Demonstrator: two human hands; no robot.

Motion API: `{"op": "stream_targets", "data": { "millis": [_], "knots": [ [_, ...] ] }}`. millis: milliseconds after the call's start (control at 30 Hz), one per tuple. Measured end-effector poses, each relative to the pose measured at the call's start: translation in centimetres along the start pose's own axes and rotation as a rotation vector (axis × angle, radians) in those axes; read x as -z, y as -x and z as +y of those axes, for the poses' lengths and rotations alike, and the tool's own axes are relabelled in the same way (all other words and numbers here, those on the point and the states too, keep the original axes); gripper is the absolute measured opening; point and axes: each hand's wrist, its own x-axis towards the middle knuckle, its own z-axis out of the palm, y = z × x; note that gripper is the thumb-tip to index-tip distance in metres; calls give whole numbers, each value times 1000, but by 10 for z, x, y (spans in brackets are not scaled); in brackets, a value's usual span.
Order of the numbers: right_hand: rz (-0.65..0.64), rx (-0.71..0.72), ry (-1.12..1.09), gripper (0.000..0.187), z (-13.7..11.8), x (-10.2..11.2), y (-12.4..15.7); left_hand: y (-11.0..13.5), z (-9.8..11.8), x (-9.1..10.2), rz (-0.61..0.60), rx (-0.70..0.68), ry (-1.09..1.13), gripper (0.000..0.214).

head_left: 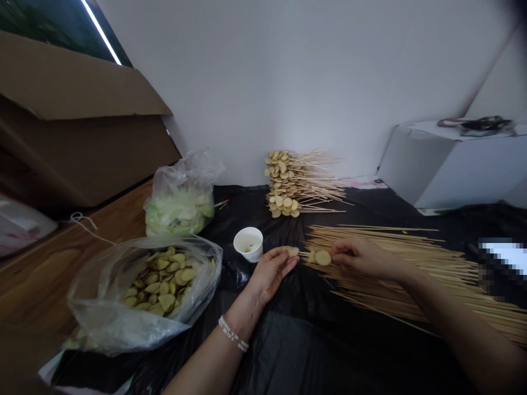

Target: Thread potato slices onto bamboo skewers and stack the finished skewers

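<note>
My left hand (272, 269) pinches a pale potato slice (291, 250) at its fingertips, just right of a white paper cup (248, 243). My right hand (359, 255) grips a bamboo skewer (304, 255) that carries two slices (323, 257), its tip pointing at the slice in my left hand. Both hands hover over black plastic sheeting (296, 340). An open clear bag of potato slices (158, 282) lies to my left.
Loose bamboo skewers (411, 269) lie spread at the right. A stack of finished skewers (294, 184) sits by the white wall. A bag of green leaves (181, 203), a cardboard box (82, 131) and a white box (448, 164) stand around.
</note>
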Motion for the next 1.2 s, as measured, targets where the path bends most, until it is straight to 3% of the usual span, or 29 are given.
{"op": "stream_targets", "data": {
  "millis": [400,633,1200],
  "knots": [
    [-10,13,58,19,0,-2,0,-2,-1,0,37,-50,-58,6],
    [58,47,231,18,-6,-5,2,-3,-5,4,7,-97,-101,11],
    [67,26,308,19,-13,-7,4,-2,-8,0,46,-133,-130,12]
  ]
}}
